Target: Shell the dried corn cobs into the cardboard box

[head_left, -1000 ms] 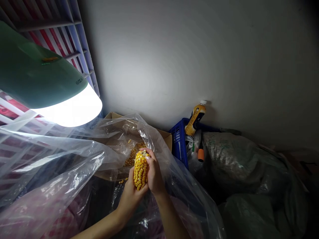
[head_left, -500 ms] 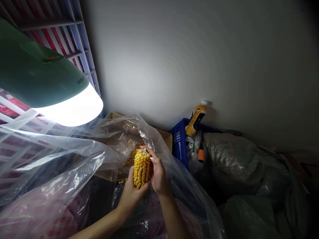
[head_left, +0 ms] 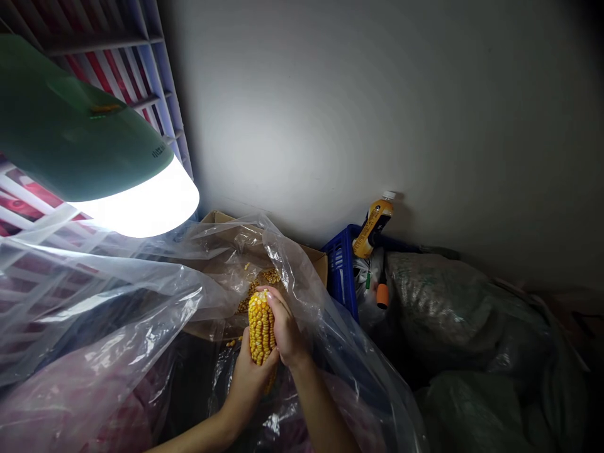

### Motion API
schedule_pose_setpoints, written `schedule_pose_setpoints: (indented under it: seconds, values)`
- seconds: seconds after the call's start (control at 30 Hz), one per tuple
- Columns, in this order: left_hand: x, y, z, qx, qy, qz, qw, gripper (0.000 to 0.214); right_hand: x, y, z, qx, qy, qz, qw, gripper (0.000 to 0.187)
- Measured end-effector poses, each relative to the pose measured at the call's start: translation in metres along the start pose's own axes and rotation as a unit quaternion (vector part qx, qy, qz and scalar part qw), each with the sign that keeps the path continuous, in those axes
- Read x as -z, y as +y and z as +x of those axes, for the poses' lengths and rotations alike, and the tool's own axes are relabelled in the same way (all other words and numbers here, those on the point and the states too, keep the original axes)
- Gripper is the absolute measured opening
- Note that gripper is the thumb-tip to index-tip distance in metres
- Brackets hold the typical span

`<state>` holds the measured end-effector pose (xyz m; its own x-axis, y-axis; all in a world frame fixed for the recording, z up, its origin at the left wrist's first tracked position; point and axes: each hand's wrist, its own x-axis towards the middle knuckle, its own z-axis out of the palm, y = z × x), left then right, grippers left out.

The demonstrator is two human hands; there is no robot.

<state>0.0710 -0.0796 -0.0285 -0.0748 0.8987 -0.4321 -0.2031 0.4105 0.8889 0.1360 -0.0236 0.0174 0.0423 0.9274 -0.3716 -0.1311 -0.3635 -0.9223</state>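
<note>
A yellow corn cob (head_left: 261, 326) stands nearly upright in both my hands, low in the middle of the view. My left hand (head_left: 247, 379) wraps its lower end from below. My right hand (head_left: 283, 329) is closed around its upper right side, fingers curled over the top. Just beyond the cob, loose corn kernels (head_left: 258, 284) lie inside a cardboard box (head_left: 315, 259) lined with clear plastic sheeting (head_left: 141, 296).
A lit green lamp (head_left: 94, 157) hangs close at the upper left. A blue crate (head_left: 340, 274) against the wall holds a yellow bottle (head_left: 372, 228) and an orange-tipped tool (head_left: 382, 292). Dark stuffed bags (head_left: 438, 308) fill the right side.
My right hand has shifted up and closed over the top of the cob, and the cob has turned slightly and sunk a little lower in my hands.
</note>
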Motion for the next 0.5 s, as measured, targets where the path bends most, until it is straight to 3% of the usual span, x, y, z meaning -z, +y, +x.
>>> schedule_pose_setpoints:
  seconds: [0.07, 0.23, 0.5]
  values:
    - [0.0, -0.0023, -0.0018, 0.019, 0.008, -0.016, 1.0, 0.053, -0.0029, 0.0071, 0.0051, -0.028, 0.019, 0.011, 0.999, 0.03]
    - [0.0007, -0.0031, -0.0033, 0.032, 0.004, -0.045, 0.998, 0.048, -0.0038, 0.0117, 0.009, -0.13, 0.014, 0.156, 0.979, 0.038]
    - [0.0028, -0.0031, -0.0044, 0.026, 0.019, -0.058, 0.998, 0.05, 0.0011, 0.0077, 0.0054, -0.118, -0.037, 0.167, 0.978, 0.041]
